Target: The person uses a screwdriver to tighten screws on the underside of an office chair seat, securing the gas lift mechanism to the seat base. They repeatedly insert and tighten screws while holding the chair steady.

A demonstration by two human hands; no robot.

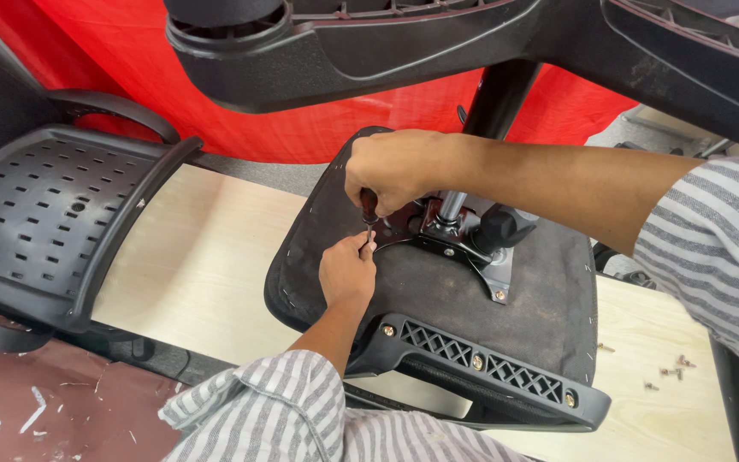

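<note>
Worktop (207, 257): I see a pale wood panel carrying the whole assembly; a red sheet (87, 51) hangs behind it.
Chair base (438, 43): black star-shaped legs fill the top of my view, raised above the seat on the column (498, 98).
Seat (438, 291): upturned, black fabric underside facing me, lying flat on the worktop, centre of view.
Backrest (53, 214): black perforated plastic shell, lying at left, apart from the seat.
Armrest bracket (481, 364): black lattice-pattern bar along the near edge of the seat, fixed with brass-coloured bolts.
Mechanism plate (464, 239): black metal plate at the seat's centre, under the column foot; a black knob (502, 229) sits just beside it.
Right hand (395, 171): grip clamped around the handle of a screwdriver (369, 210), which stands roughly upright with its tip down at the left edge of the mechanism plate.
Left hand (345, 274): resting on the seat fabric; fingertips (368, 245) pinched together around the lower shaft of the screwdriver, near the tip. I cannot tell whether a screw is held there.
Sleeves: grey-and-white striped on both arms.
Loose screws (673, 370): a few small ones scattered on the worktop at right, well apart from both hands.
</note>
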